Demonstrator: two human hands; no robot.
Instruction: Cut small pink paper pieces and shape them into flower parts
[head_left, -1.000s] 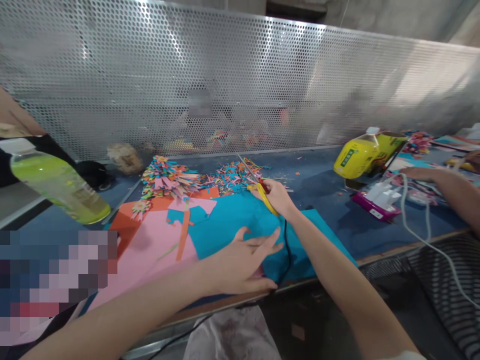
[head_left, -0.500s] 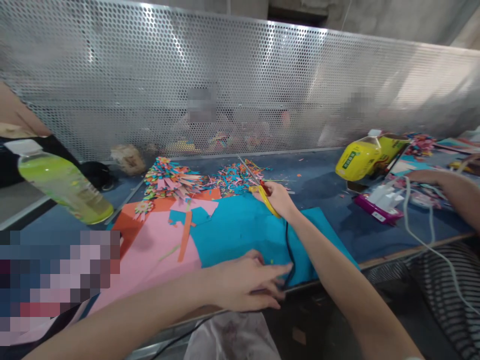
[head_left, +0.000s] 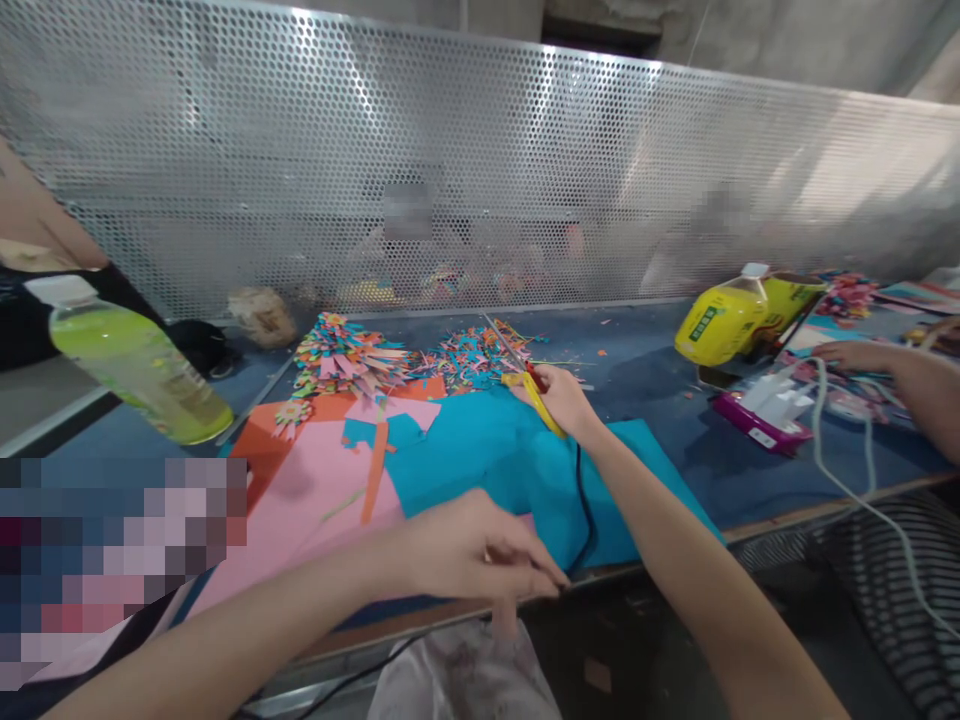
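My right hand (head_left: 564, 398) is closed on yellow-handled scissors (head_left: 525, 378), blades pointing away over a heap of paper scraps (head_left: 405, 358). Under that hand lies a blue paper sheet (head_left: 502, 462) with a black cable (head_left: 583, 510) across it. My left hand (head_left: 471, 548) is at the table's near edge, fingers pinched at the blue sheet's near edge, where a pink strip hangs below the fingers. A pink sheet (head_left: 307, 495) and an orange sheet (head_left: 262, 440) lie to the left.
A green bottle (head_left: 131, 365) lies at the left, a yellow bottle (head_left: 724, 318) at the right. A perforated metal screen (head_left: 480, 170) closes the back. Another person's arm (head_left: 892, 375) works at the far right near a white cable (head_left: 840, 450) and a pink-and-white object (head_left: 761, 410).
My left hand has slid back from the middle of the blue sheet to its near edge and gone from flat and spread to pinched. The right hand has barely moved.
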